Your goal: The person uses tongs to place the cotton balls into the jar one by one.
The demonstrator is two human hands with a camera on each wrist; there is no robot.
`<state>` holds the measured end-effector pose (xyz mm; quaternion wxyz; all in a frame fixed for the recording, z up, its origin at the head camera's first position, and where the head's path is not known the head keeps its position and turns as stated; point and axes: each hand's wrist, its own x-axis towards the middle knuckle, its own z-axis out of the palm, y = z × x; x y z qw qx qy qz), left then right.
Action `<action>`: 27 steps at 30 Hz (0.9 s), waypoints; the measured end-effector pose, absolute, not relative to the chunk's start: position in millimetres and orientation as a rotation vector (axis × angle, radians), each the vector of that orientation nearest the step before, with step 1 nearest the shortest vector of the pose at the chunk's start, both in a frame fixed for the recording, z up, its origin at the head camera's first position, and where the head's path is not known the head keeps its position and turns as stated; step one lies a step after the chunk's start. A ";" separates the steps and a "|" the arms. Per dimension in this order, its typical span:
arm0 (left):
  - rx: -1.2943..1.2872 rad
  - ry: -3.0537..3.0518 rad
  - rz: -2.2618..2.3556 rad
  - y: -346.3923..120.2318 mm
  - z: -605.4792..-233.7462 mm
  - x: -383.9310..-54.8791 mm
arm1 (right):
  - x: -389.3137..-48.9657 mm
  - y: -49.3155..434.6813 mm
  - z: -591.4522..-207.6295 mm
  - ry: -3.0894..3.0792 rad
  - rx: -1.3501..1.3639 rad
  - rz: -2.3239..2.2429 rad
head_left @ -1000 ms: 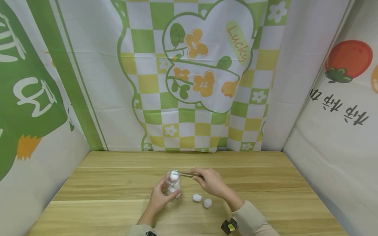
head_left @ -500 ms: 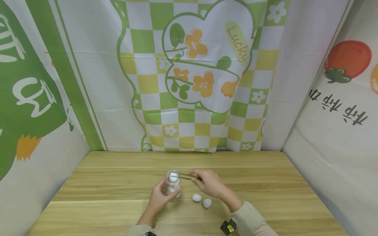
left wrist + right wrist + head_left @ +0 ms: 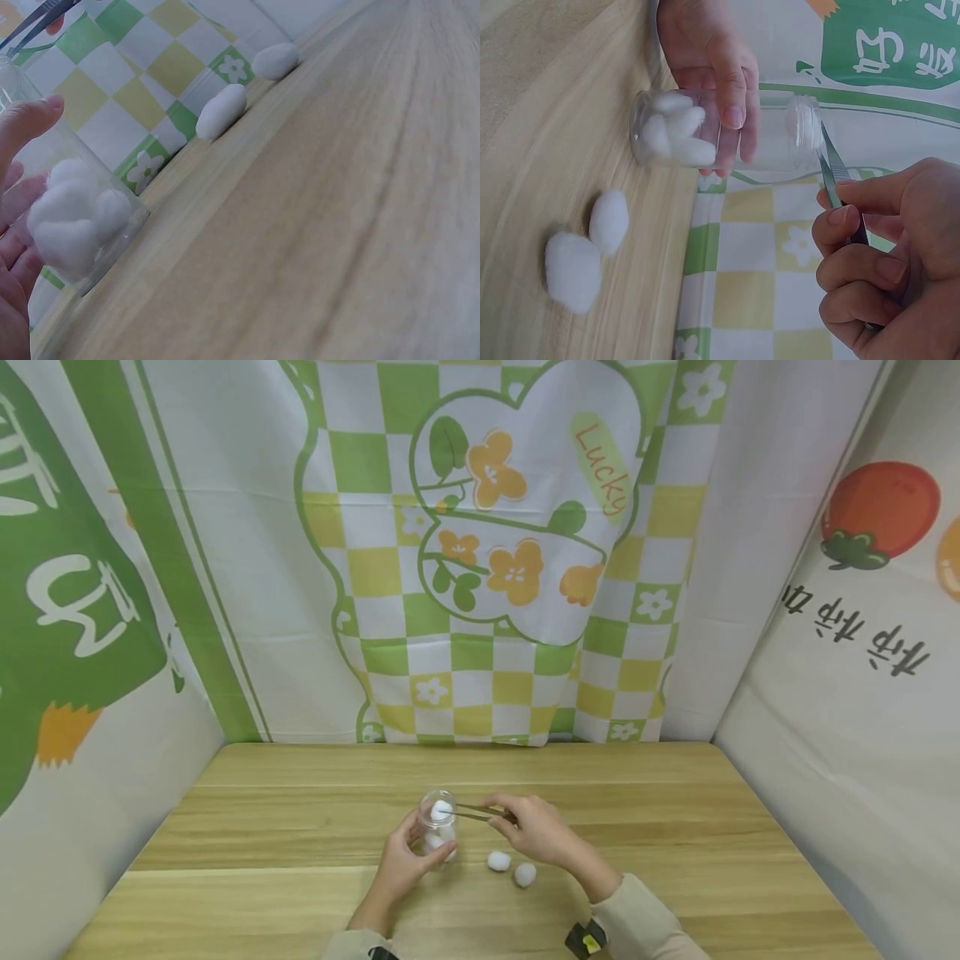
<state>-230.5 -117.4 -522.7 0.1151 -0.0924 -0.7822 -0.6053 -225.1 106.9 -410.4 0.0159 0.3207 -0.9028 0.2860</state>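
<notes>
— Since you've got the views up, what's biggest?
— Printed cloth backdrop (image 3: 480, 552) w/ green-yellow checks and flowers, hung behind and at both sides. Below it, wooden desk (image 3: 675, 827).
— And on the desk?
— Small clear glass jar (image 3: 437, 827), upright, approx. centre. Left hand (image 3: 401, 860) wraps round it, thumb and fingers curled on the glass. Cotton balls (image 3: 671, 135) sit at the jar's bottom.
— Right hand?
— Right hand (image 3: 536, 827) pinches metal tweezers (image 3: 480, 812), fingers closed on the handle. Tips reach over the jar's mouth w/ a cotton ball (image 3: 440, 810) right at the opening; can't tell if the tips still clamp it.
— Anything smaller?
— Two loose cotton balls (image 3: 512, 867) on the desk, just right of the jar, near each other, under the right hand.
</notes>
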 end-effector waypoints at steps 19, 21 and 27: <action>-0.264 -2.289 -1.826 -118.9 -524.5 -230.7 | -216.8 121.4 -408.1 -2.818 0.967 0.876; -0.261 -2.290 -1.824 -118.4 -524.8 -231.0 | -215.9 122.0 -408.1 -2.815 0.967 0.879; -0.253 -2.286 -1.814 -117.6 -523.1 -231.4 | -214.5 125.0 -408.5 -2.787 0.979 0.901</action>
